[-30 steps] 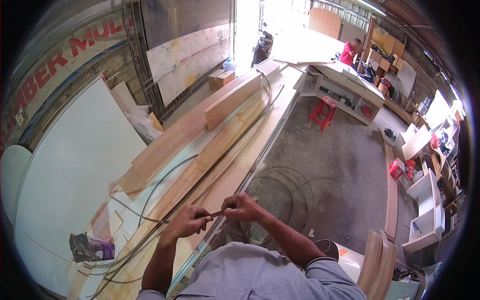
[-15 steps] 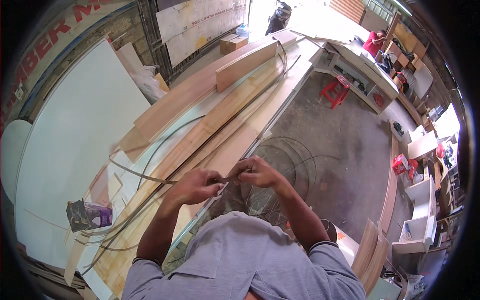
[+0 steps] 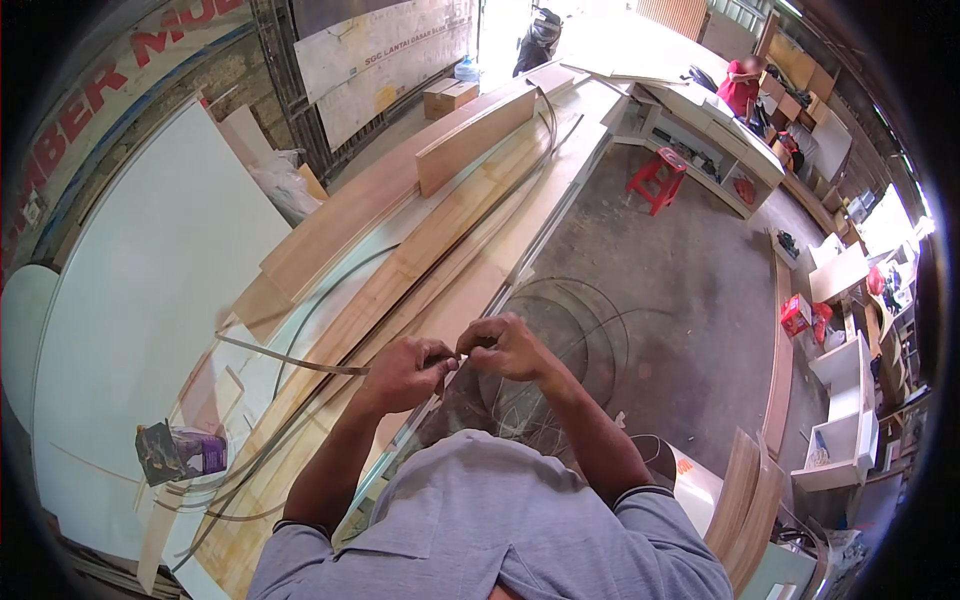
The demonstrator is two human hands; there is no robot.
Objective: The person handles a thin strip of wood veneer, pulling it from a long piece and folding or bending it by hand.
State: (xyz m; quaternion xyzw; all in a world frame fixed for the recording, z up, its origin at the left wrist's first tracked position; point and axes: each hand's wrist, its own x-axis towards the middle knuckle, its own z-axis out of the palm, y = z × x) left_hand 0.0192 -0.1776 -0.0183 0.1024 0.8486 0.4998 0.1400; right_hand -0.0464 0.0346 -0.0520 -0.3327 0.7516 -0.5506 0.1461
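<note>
A thin brown edge-banding strip (image 3: 290, 357) runs from the left across the boards into my left hand (image 3: 408, 375), whose fingers are closed on it. My right hand (image 3: 508, 348) pinches beside the left fingertips, apparently at the strip's end; the fingers mostly hide that part. Both hands are above the near edge of a bench piled with long pale wooden boards (image 3: 440, 225). More dark strips (image 3: 250, 470) lie loosely along the boards. On the floor beyond my right hand, a loose coil of thin strip (image 3: 590, 310) spreads out.
A torn purple-and-black container (image 3: 180, 452) stands at the left among strips. A large white panel (image 3: 150, 300) fills the left side. Farther off are a red stool (image 3: 656, 180), a cardboard box (image 3: 450, 97) and a person in red (image 3: 738, 92). White drawer-like boxes (image 3: 840, 430) line the right.
My left hand has moved slightly right, bringing both sets of fingertips closer together. The short length of strip that showed between them is now mostly covered. The view has shifted a little.
</note>
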